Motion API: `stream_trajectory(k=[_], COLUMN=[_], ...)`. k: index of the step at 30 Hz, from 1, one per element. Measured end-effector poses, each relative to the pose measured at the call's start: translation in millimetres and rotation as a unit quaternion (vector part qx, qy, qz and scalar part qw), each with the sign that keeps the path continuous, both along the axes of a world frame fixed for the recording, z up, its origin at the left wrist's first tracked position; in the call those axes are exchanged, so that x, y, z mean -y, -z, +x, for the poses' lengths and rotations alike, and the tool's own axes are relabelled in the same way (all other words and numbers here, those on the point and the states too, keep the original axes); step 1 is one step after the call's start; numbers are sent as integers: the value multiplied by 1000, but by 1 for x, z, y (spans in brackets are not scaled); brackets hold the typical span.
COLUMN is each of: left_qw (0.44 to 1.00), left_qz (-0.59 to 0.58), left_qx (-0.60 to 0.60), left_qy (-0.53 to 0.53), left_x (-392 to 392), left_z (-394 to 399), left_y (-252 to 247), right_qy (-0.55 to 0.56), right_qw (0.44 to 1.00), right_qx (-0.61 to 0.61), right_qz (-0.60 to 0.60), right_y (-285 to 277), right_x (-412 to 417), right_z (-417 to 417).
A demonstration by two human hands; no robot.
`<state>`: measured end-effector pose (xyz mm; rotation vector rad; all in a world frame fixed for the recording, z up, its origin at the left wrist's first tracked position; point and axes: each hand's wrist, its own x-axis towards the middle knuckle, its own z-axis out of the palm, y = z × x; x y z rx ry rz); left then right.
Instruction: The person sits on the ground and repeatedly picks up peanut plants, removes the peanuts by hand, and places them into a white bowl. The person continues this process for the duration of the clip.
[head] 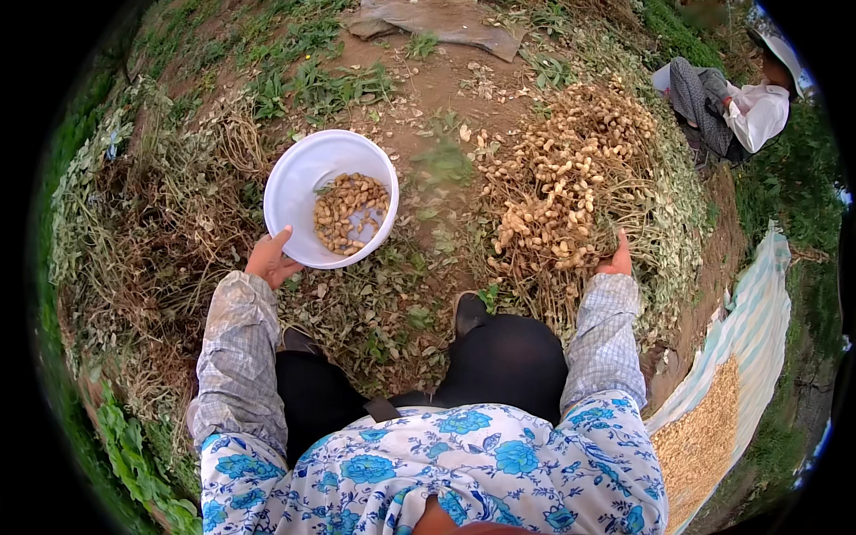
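Note:
My left hand (271,259) grips the near left rim of a white plastic bucket (287,194), its thumb at the edge and its fingers against the outer wall. Inside, a layer of loose peanuts in the shell (341,217) covers part of the bottom. To the right lies a heap of pulled peanut plants (555,180) with many pods still on the stems. My right hand (616,259) is at the near right side of this heap, touching the stems with the thumb pointing up. Its fingers are mostly hidden, so whether they close on stems cannot be told.
Dry peanut vines (160,227) are piled on the left. At the lower right, a striped sheet (762,294) carries spread peanuts (699,441). Another person (749,107) sits at the upper right by a pale container (661,79). A worn sheet (448,27) lies on the soil ahead.

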<state>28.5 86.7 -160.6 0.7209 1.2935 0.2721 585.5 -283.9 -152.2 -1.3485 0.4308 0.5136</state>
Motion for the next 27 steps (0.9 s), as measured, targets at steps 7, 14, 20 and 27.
stream_trajectory(k=[7,14,20,27], left_qw=[996,988,986,986], left_qz=[31,78,97,74], left_qx=[79,129,135,144], left_qy=[-25,-36,-21,-36], left_x=[2,-7,16,40], left_z=[7,14,104,172], left_y=[5,-19,-28,31], right_qy=[-4,-35,-18,7], right_qw=[990,978,987,962], right_qx=[86,137,126,232], right_qz=[109,152,96,147], right_y=[-60,-53,-65,-105], right_x=[22,61,69,92], right_z=[-45,-44,-57,-70])
